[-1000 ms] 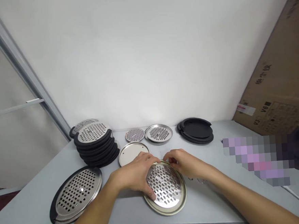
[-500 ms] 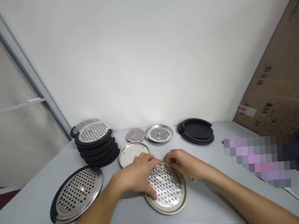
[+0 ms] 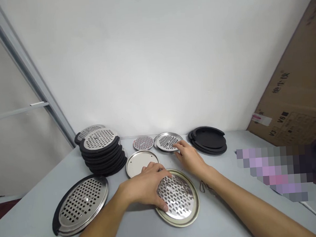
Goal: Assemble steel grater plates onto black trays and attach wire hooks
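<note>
Two hands (image 3: 149,187) (image 3: 190,159), one box (image 3: 294,94), at least six perforated discs (image 3: 178,200) (stack (image 3: 104,163) partly hidden)

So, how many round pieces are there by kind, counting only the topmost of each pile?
Black-edged grater discs: 3
Grater discs without black edging: 3
Metal discs without grater pattern: 1
Black round pieces: 1
Total: 8
</note>
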Demonstrator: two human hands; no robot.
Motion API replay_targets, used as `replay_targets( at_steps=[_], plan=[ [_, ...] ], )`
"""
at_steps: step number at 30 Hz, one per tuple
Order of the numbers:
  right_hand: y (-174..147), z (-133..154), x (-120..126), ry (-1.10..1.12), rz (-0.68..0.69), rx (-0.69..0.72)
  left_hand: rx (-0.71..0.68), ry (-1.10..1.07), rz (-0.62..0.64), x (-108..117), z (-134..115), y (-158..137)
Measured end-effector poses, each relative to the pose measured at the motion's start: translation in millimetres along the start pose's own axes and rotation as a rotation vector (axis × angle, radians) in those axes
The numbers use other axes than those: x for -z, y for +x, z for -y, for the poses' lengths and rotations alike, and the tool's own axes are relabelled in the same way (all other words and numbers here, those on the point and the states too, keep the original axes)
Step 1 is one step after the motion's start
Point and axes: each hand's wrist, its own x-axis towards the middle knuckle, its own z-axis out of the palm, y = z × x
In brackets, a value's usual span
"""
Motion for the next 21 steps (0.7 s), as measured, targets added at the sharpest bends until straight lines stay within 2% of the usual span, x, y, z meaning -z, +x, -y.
replay_targets(
  at_steps=[10, 21],
  plan=[
    [5.4, -8.0, -7.7, 0.004, 0.036, 0.036, -0.002, -0.002, -0.021, -3.8, -3.1, -0.3],
    [4.4, -9.4, -7.3, -0.014, -0.048, 0.055, -0.022, -0.091, 0.003, 2.2, -5.6, -2.0]
  ],
)
